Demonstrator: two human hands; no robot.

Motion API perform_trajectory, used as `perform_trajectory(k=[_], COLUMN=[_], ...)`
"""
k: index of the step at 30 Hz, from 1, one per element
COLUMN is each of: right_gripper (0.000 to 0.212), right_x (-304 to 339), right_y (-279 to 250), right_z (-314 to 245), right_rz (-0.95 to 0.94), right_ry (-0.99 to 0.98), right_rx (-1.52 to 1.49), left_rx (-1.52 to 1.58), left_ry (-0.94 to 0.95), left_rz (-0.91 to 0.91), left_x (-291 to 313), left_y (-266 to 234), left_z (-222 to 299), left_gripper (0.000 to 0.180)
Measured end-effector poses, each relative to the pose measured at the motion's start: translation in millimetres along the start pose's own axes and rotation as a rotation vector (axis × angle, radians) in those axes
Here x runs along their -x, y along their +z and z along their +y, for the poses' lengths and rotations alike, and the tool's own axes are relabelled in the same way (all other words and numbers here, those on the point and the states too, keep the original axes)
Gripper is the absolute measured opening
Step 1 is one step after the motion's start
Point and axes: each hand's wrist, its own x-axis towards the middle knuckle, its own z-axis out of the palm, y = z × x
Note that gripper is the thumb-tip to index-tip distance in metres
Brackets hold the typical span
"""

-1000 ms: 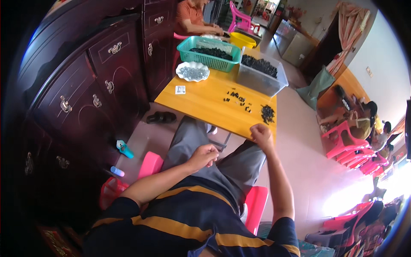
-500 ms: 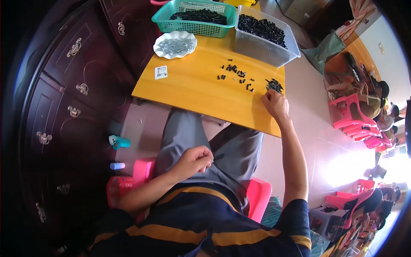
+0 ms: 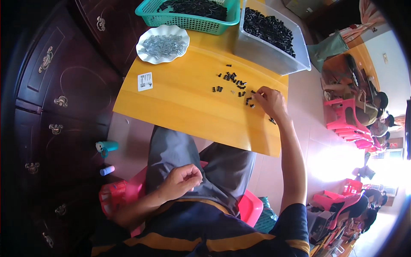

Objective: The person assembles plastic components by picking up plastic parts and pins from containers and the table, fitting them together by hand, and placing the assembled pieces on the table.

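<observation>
The black parts [image 3: 230, 76] lie scattered on the counter [image 3: 180, 107], right of its middle, some clustered and some apart. The right hand [image 3: 270, 102] is positioned at the right end of the scatter, thumb and forefinger drawn close together beside one part; whether the fingers pinch it cannot be determined. Dark slivers [image 3: 272, 121] show at the left side of the wrist; anything directly beneath the hand and wrist is concealed. The left hand [image 3: 183, 180] is located over the lap, fingers curled inward; the palm is hidden, and whether the fingers close on anything cannot be determined. Beyond the parts stands a clear bin [image 3: 269, 62] of black pieces, its far rim cut off by the upper frame edge. The green basket [image 3: 188, 22], also loaded with black pieces, is likewise cut off. A white dish [image 3: 184, 39] contains clear pieces, too small to identify singly. A card [image 3: 145, 81] lies near the left edge. Bare wood extends between card and parts, and from the parts to the near edge; the right forearm crosses the near right corner.
</observation>
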Motion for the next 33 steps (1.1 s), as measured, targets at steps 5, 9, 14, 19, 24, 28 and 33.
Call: perform_trajectory(k=[5, 9, 14, 19, 24, 28, 33], right_gripper=[0.019, 0.021, 0.021, 0.021, 0.017, 0.013, 0.014], right_x=[19, 51, 93, 88, 66, 70, 71], right_y=[-17, -12, 8, 39, 79, 87, 90], right_z=[-1, -5, -38, -63, -69, -74, -69], right_rz=[0.252, 0.270, 0.104, -0.102, -0.164, -0.012, 0.006], right_ry=[0.048, 0.163, 0.123, 0.035, 0.025, 0.065, 0.024], right_rx=[-0.279, -0.743, -1.134, -1.376, -1.570, -1.623, -1.581], left_rx=[-0.012, -0.179, -0.289, -0.534, -0.470, -0.382, -0.270], left_ry=[0.019, 0.110, 0.291, 0.517, 0.586, 0.559, 0.522], left_rz=[-0.019, 0.045, 0.161, 0.317, 0.422, 0.411, 0.331], left_x=[-1, -12, -53, -99, -143, -157, -169], left_y=[2, -7, -12, -19, -27, -25, -15], left_z=[20, 47, 81, 100, 99, 91, 86], left_gripper=[0.007, 0.008, 0.006, 0.006, 0.007, 0.008, 0.007])
